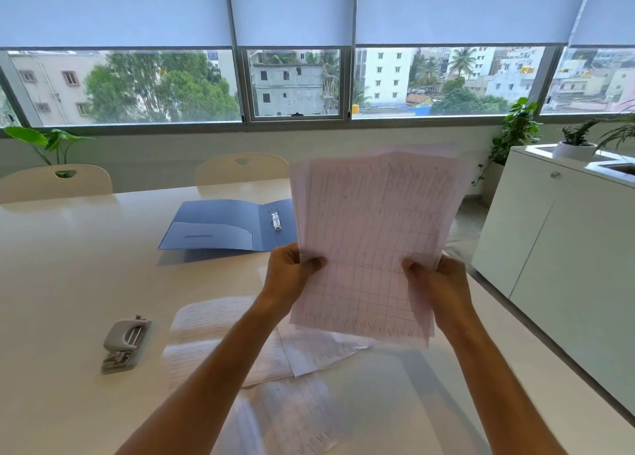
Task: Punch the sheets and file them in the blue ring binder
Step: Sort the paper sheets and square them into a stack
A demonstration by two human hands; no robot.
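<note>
Bright daylight from the windows [295, 83]; soft shadows on the shiny worktop [68, 282]; blurry papers [240, 344]; bent edges.

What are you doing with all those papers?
A person holds a stack of papers up off the table, left hand and right hand gripping its sides. The blue binder lies open, the hole punch sits untouched, and more sheets lie loose below.
</note>
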